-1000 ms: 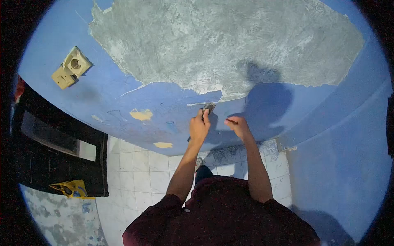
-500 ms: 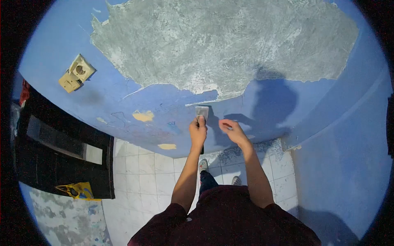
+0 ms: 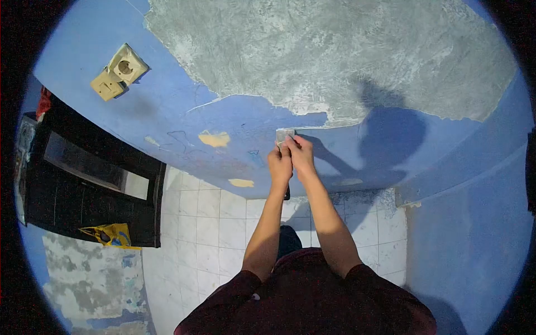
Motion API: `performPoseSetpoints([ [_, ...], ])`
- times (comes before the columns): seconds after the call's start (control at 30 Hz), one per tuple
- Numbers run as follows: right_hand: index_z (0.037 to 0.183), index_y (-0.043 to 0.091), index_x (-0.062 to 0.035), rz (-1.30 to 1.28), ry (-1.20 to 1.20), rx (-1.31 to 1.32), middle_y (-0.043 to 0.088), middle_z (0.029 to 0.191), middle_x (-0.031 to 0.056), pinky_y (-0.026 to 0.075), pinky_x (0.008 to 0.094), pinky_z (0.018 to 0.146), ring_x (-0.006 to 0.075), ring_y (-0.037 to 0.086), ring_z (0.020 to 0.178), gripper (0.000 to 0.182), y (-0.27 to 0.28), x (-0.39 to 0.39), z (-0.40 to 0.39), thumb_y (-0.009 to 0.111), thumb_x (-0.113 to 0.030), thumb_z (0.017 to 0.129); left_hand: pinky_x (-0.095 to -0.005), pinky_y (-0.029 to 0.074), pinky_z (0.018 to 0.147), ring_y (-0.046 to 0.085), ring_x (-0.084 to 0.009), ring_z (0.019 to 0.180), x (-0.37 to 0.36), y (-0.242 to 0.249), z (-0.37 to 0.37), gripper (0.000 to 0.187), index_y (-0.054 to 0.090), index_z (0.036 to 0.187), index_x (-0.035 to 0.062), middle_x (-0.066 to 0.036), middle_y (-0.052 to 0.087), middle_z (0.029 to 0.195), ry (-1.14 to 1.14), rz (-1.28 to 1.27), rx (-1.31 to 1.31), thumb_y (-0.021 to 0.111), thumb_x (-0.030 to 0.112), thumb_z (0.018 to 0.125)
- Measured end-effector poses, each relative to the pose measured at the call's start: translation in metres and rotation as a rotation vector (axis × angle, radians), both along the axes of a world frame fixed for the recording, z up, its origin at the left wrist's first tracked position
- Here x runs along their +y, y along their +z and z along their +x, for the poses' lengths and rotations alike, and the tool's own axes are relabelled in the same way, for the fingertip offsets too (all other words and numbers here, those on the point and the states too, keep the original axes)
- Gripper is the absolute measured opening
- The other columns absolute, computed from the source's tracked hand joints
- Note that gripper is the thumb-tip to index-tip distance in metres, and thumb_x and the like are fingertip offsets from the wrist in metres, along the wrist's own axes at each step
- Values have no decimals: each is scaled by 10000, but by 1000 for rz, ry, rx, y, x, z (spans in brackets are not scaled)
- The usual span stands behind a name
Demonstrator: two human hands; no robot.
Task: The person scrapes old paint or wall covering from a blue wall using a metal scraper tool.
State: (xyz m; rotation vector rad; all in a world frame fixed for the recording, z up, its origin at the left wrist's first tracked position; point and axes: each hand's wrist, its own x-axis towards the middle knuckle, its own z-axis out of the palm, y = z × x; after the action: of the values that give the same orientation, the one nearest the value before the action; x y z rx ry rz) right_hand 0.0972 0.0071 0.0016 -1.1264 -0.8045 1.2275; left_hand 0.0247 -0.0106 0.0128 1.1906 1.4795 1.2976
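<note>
A scraper with a flat metal blade and a dark handle is upright in my left hand, whose fingers are wrapped round it. My right hand is beside the left, its fingertips pressed on the blade. The blade's top edge lies at the blue painted wall, just below the jagged lower border of a large bare grey patch. Part of the handle shows below my left hand.
An open socket and switch stick out of the wall at upper left. A dark piece of furniture stands at left, with a yellow bag by it. White tiles cover the floor.
My right hand has moved left from its place apart and now touches the blade. The view has shifted, and my left hand with the scraper appears slightly further right.
</note>
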Motion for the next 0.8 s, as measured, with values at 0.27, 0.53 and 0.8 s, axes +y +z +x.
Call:
performPoseSetpoints([
  [0.27,874,675,46,-22,-59,244,628,770,27,436,241,571,80,543,666,234,4,7,-2,666,-187,893,-325,415,544,520,-124,602,6,-8,10,304,623,867,-58,-90,611,667,29,8,-69,502,203,968],
  [0.53,911,677,67,28,-153,243,659,786,63,491,269,650,127,591,695,325,-17,17,-16,690,-257,886,-318,440,602,541,-140,674,10,-14,1,328,620,888,-66,-103,635,762,0,-21,-58,512,231,975],
  [0.8,889,670,81,66,-298,255,664,793,88,497,271,619,140,603,692,251,-11,20,-23,692,-168,884,-342,439,585,539,-145,650,16,-14,-6,372,625,836,-54,-128,626,686,-52,101,39,503,269,976],
])
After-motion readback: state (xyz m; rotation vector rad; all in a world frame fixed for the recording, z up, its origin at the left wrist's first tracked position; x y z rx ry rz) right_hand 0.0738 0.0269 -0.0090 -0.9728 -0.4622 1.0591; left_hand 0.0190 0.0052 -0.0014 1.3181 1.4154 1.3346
